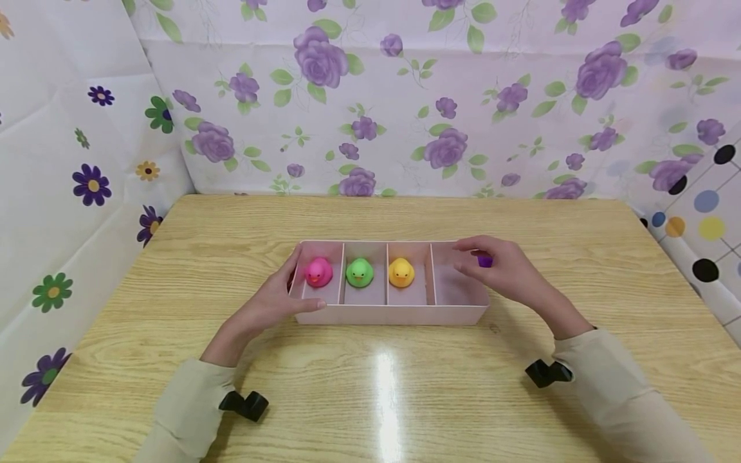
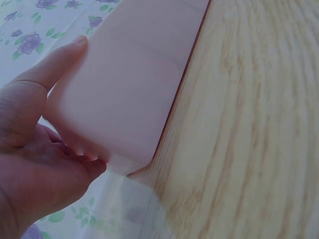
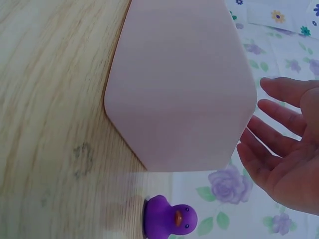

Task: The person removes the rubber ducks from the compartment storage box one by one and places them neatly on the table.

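Observation:
A pale pink divided box (image 1: pixel 390 314) stands on the table in the head view. Its compartments hold, from left to right, a pink rubber duck (image 1: pixel 318 272), a green duck (image 1: pixel 359 273) and a yellow duck (image 1: pixel 401 273); the rightmost compartment has nothing visible in it. My left hand (image 1: pixel 274 292) holds the box's left end, thumb on the front side and fingers round the end wall. Over the right end, my right hand (image 1: pixel 506 271) hovers with spread, slightly bent fingers around no object. A purple duck (image 3: pixel 167 219) sits on the table beyond that end, mostly hidden behind the right hand in the head view.
The wooden table (image 1: pixel 324 386) runs up to a flowered sheet (image 1: pixel 370 116) at the back. Other patterned sheets hang at the left and right sides. A black device (image 1: pixel 246 405) sits at the left cuff, another (image 1: pixel 547 373) at the right.

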{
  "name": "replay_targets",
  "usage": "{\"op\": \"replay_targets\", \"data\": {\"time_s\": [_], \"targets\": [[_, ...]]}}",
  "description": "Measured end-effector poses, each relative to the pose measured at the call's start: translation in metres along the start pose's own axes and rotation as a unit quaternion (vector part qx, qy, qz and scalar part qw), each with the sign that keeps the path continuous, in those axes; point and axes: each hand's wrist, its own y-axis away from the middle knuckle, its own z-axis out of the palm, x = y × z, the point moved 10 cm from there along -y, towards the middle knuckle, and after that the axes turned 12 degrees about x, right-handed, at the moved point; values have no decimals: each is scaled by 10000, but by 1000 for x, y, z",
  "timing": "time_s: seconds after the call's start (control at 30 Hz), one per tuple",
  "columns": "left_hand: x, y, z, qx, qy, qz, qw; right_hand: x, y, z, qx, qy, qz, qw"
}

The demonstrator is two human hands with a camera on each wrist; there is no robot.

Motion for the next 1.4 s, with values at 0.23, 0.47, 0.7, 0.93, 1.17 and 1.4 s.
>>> {"op": "replay_targets", "data": {"time_s": [0.23, 0.47, 0.7, 0.93, 1.17, 1.4], "targets": [[1, 1, 0, -19, 7, -4, 10000, -6, -3, 9, -158, -104, -43, 9998], [1, 1, 0, -17, 41, 2, 10000, -10, -8, 18, -319, -245, -33, 9992], [-2, 0, -1, 37, -69, -28, 10000, -15, -11, 28, -533, -225, -21, 9983], [-3, -1, -1, 59, -87, -30, 9999, -26, -18, 34, -628, -128, -282, 9975], [0, 0, -1, 9, -52, -25, 10000, -30, -24, 42, -862, -159, -368, 9955], [0, 1, 0, 4, -33, -52, 10000, -34, -26, 51, -1073, -41, -463, 9931]]}}
